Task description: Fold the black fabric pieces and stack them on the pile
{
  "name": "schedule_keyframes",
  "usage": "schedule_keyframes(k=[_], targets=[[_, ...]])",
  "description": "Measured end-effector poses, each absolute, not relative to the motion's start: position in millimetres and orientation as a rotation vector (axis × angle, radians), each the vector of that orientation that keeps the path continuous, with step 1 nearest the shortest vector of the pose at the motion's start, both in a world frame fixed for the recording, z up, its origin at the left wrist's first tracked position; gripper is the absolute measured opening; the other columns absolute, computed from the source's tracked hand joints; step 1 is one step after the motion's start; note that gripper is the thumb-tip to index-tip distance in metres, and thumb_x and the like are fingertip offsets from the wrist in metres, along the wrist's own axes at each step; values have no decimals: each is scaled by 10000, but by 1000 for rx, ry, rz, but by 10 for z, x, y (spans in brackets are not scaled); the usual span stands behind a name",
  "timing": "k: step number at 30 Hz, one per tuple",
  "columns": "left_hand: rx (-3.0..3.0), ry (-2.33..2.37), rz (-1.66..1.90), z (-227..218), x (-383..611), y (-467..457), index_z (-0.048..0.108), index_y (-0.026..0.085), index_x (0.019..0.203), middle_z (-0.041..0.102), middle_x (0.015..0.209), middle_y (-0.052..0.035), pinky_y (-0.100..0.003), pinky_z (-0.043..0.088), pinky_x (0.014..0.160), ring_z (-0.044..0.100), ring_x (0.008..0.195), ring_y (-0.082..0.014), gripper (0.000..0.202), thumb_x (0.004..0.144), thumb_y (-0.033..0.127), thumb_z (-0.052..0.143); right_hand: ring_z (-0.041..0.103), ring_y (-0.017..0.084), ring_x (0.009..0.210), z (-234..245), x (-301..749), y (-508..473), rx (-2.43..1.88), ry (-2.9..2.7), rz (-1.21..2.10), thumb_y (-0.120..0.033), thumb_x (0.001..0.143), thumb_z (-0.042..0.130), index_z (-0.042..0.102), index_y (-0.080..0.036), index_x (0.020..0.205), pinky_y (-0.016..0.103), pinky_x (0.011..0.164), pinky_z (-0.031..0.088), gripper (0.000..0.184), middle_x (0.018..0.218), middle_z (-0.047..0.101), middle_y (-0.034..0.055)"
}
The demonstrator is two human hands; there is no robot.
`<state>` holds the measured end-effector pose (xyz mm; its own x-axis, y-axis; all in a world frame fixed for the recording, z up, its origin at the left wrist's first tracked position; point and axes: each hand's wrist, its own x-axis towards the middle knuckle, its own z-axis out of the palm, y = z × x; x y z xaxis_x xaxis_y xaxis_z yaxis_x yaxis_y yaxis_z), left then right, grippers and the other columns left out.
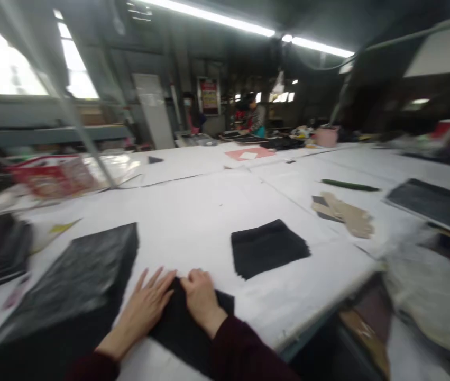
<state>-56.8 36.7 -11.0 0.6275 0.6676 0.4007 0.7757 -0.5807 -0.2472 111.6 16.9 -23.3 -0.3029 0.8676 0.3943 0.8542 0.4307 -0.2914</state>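
Observation:
A black piece of fabric (185,330) lies on the white table (193,217) close to me. My left hand (147,307) rests flat on its left part, fingers stretched out. My right hand (201,299) sits on its top edge with the fingers curled down, pinching the cloth. A second black fabric piece (268,247) lies flat to the right, apart from both hands. A tall stack of black material under shiny plastic (77,286) stands just left of my left hand.
Beige pattern pieces (346,214) and a dark green strip (349,185) lie further right. A dark board (434,203) sits at the right edge. A red box (52,177) is at back left. A person (256,119) works at the far end. The table's edge drops off at lower right.

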Motion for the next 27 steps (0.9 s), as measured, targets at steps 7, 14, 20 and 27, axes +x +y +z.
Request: schedule_keyframes(k=[7, 14, 20, 27], targets=[[-2516, -1401, -151, -65, -799, 244, 487, 254, 1384, 568, 1380, -13, -478, 108, 1192, 363, 1394, -240, 409, 1001, 386, 426, 465, 216, 893, -436, 1154, 264, -1282, -2210, 150, -105, 949, 449, 650, -202, 1122, 335, 782, 346, 282, 913, 558, 72], [-2544, -1363, -142, 30, -760, 188, 499, 225, 1348, 551, 1352, -41, -445, 117, 1194, 347, 1387, -233, 380, 990, 343, 456, 461, 211, 880, -494, 1236, 222, -1259, -2253, 82, -62, 924, 460, 630, -198, 1170, 329, 768, 344, 329, 912, 546, 65], [-2566, -1348, -119, 46, -704, 198, 432, 230, 1400, 586, 1229, -46, -451, 132, 1189, 416, 1309, -222, 429, 975, 272, 459, 468, 210, 877, -497, 1272, 195, -1233, -2262, 16, -82, 931, 453, 633, -197, 1153, 327, 756, 354, 307, 899, 546, 64], [-2569, -1291, -103, 60, -674, 170, 480, 236, 1363, 551, 1261, -66, -468, 125, 1184, 405, 1293, -245, 452, 914, 201, 503, 468, 213, 886, -449, 1340, 116, -1262, -2286, 10, -71, 932, 453, 626, -187, 1171, 332, 776, 360, 317, 919, 547, 68]])
